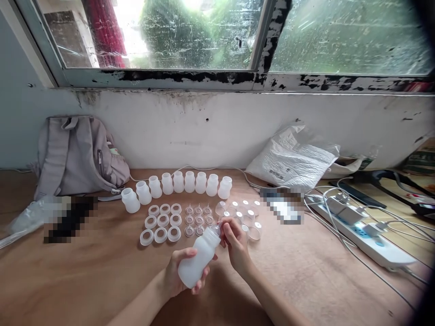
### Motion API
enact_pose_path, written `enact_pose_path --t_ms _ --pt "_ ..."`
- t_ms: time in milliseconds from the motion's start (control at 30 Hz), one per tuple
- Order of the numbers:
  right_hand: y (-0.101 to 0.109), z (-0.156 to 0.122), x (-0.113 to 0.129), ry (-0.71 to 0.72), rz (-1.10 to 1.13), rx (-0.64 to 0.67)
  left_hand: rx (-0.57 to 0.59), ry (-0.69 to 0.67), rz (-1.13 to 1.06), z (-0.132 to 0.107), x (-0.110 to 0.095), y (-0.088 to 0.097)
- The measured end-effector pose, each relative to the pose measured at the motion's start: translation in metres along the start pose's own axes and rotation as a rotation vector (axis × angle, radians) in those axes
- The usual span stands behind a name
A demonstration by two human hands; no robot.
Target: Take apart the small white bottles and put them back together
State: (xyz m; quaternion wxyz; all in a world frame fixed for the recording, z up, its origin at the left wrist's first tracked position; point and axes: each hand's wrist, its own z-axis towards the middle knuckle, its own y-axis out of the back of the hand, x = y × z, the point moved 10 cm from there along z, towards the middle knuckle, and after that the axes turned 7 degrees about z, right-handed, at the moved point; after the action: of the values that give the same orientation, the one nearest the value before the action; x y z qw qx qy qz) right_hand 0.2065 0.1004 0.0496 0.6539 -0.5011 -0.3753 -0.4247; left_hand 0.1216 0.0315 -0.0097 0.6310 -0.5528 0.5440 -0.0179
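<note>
My left hand (174, 275) is wrapped around a frosted white baby bottle (197, 262), tilted with its neck up and to the right. A clear teat (215, 229) sits at the bottle's mouth. The fingers of my right hand (236, 244) pinch together at the teat's tip, partly hiding it. Just beyond lie several clear teats (199, 220) in rows. To their left are several translucent collar rings (163, 220), also in rows. Clear domed caps (249, 215) stand behind my right hand, some of them covered by it.
A curved row of open bottles (178, 182) stands toward the wall. At the left are a grey backpack (74, 154) and a plastic bag (32, 217). On the right are a silver-white packing bag (294, 156), a phone (282, 206) and a power strip (367, 233) with loose cables.
</note>
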Motion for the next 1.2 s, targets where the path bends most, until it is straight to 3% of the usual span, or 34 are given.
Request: enact_pose_path --t_ms 533,667,767,933,1200 --pt "0.009 0.003 0.008 0.014 -0.062 -0.082 -0.032 0.063 0.059 0.000 0.003 0.002" --pt "0.027 0.003 0.021 0.105 -0.074 -0.234 -0.075 0.020 0.060 0.001 -0.001 0.003" --pt "0.035 0.000 0.029 0.153 -0.140 -0.313 -0.152 -0.097 0.032 0.002 -0.014 0.005" --pt "0.017 -0.006 0.031 0.198 -0.366 -0.193 -0.307 -0.393 -0.018 -0.003 -0.048 0.020" --pt "-0.027 -0.018 0.000 0.216 -0.607 0.138 -0.503 -0.615 0.167 -0.027 -0.088 0.036"
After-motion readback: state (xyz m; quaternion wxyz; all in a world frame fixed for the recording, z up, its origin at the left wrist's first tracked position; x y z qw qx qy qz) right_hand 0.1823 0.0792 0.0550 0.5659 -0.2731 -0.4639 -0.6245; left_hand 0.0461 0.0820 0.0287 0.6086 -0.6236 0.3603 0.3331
